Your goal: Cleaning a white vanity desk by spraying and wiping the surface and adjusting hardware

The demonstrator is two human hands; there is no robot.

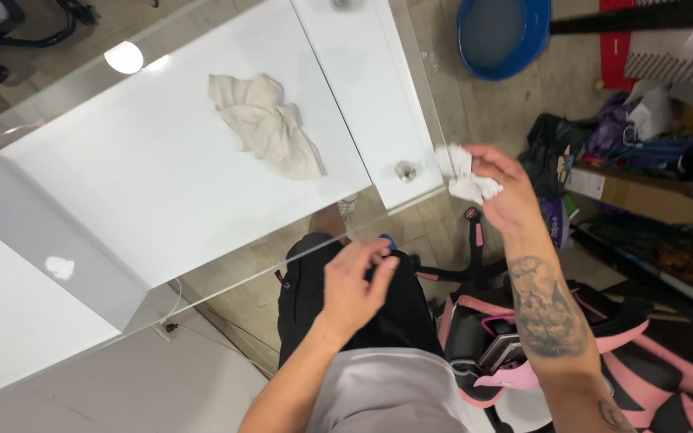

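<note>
My right hand [505, 186] grips a crumpled white paper towel [462, 173] and presses it against the near right corner of the glass table top [202, 24]. My left hand [356, 282] hovers over my lap just below the glass edge, fingers curled, with a small blue thing [387, 240] at its fingertips; whether it holds it is unclear. A cream cloth [270, 126] lies bunched on the glass, to the left of my right hand. Under the glass sit white panels [138, 176] with a round metal fitting [405, 170].
A pink and black chair [515, 337] stands at the right by my legs. A blue basin [500, 34] rests on the floor at the top. Bags, a cardboard box [635, 192] and clutter fill the right side. A black chair base [10, 32] shows at top left.
</note>
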